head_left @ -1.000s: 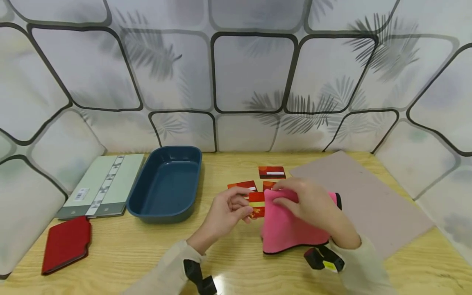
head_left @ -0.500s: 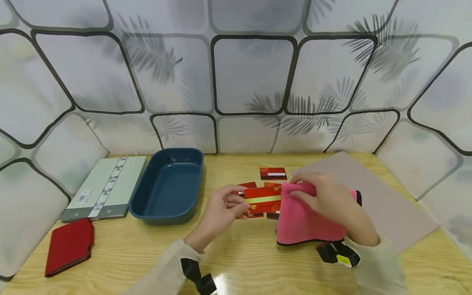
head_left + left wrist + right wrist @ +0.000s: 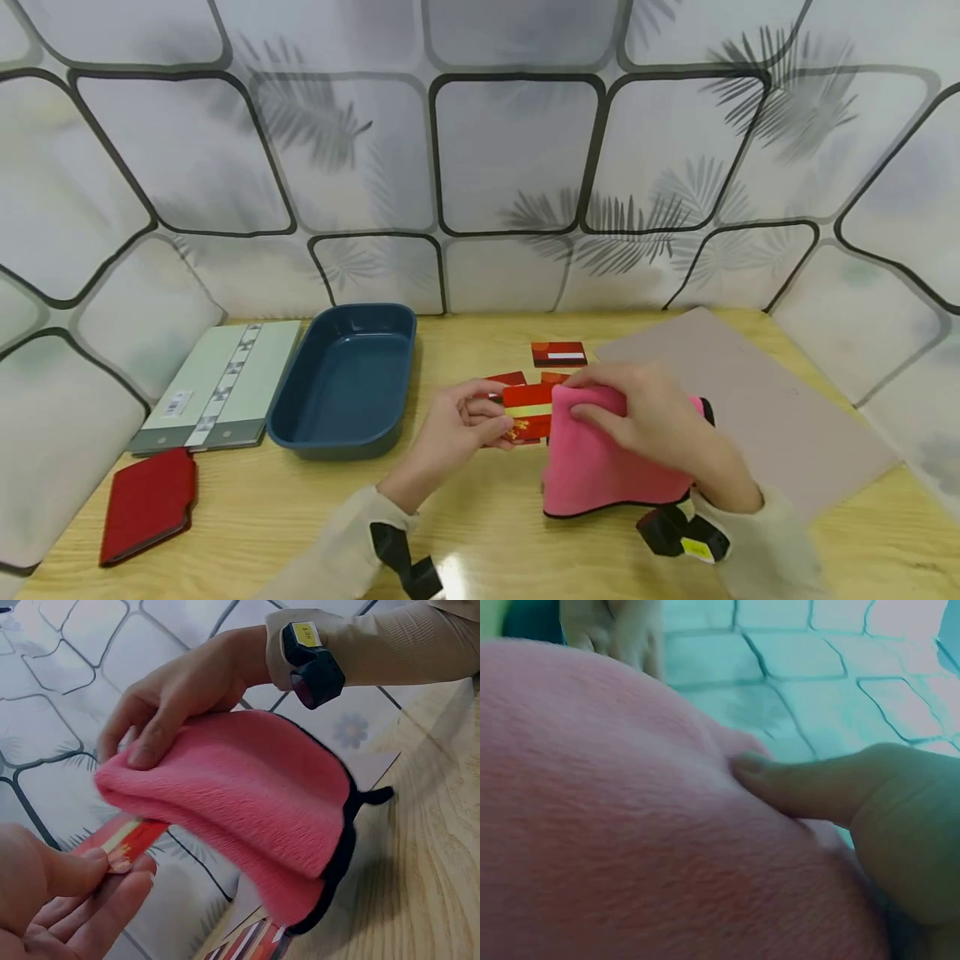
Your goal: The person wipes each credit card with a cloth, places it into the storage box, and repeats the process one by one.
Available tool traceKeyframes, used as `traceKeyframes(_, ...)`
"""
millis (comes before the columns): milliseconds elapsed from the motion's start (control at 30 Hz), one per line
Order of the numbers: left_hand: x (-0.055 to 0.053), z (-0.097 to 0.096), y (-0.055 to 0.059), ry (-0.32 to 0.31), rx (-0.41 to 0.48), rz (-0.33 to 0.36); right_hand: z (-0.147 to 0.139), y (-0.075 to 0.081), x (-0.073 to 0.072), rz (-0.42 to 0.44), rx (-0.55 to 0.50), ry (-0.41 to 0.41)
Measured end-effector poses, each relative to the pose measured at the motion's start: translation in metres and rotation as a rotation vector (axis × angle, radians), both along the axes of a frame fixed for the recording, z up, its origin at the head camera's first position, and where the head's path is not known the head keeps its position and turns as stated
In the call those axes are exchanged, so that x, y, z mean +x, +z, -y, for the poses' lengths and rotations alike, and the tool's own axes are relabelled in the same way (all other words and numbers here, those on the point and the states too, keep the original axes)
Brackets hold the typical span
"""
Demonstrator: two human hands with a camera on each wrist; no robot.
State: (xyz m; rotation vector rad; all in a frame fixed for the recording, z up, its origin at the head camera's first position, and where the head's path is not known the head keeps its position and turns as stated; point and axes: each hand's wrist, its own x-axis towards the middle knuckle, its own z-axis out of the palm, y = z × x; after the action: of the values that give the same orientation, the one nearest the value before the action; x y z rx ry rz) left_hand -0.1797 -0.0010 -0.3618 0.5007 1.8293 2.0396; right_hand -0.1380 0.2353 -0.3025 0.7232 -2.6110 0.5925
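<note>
Between thumb and fingers, my left hand point(image 3: 467, 421) pinches a red card point(image 3: 527, 410) with a yellow band. A folded pink cloth point(image 3: 600, 467) with black edging hangs from my right hand point(image 3: 645, 417), which grips its upper part. The cloth covers the card's right end in the head view. From the left wrist, the cloth point(image 3: 240, 787) drapes in folds over the card point(image 3: 124, 844). In the right wrist view the cloth point(image 3: 630, 810) fills most of the picture, with my right thumb pressing on it. Several more red cards lie behind on the table, one of them a card point(image 3: 559, 354) in plain sight.
A dark blue tray point(image 3: 405, 367) stands left of my hands. Beyond it lies a pale green folder point(image 3: 191, 375), with a red wallet-like case point(image 3: 148, 504) in front. A greyish-pink sheet point(image 3: 780, 417) lies at the right, and patterned fabric point(image 3: 517, 158) rises behind the table.
The cloth and my right hand moved right, uncovering more of the card, then came back left over its right end. My left hand keeps its pinch on the card.
</note>
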Motion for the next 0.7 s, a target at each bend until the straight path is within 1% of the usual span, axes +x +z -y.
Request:
traceKeyframes(100, 0.003, -0.002, -0.005, -0.046, 0.032, -0.004, 0.010, -0.007, 0.001, 0.008, -0.028, -0.001)
traceKeyframes(267, 0.008, -0.003, -0.010, -0.071, 0.065, -0.038, 0.022, -0.016, 0.001, 0.012, -0.052, 0.029)
traceKeyframes(333, 0.008, -0.003, -0.011, -0.073, 0.061, -0.057, 0.025, -0.018, 0.000, 0.005, -0.073, 0.046)
traceKeyframes(400, 0.007, -0.004, -0.011, -0.074, 0.048, -0.086, 0.028, -0.020, -0.001, -0.021, -0.081, 0.051)
traceKeyframes(567, 0.004, -0.006, -0.010, -0.091, 0.024, -0.156, 0.033, -0.022, -0.002, -0.075, -0.072, 0.038)
traceKeyframes(700, 0.004, -0.006, -0.008, -0.083, 0.014, -0.182, 0.033, -0.020, -0.001, -0.067, -0.060, 0.014)
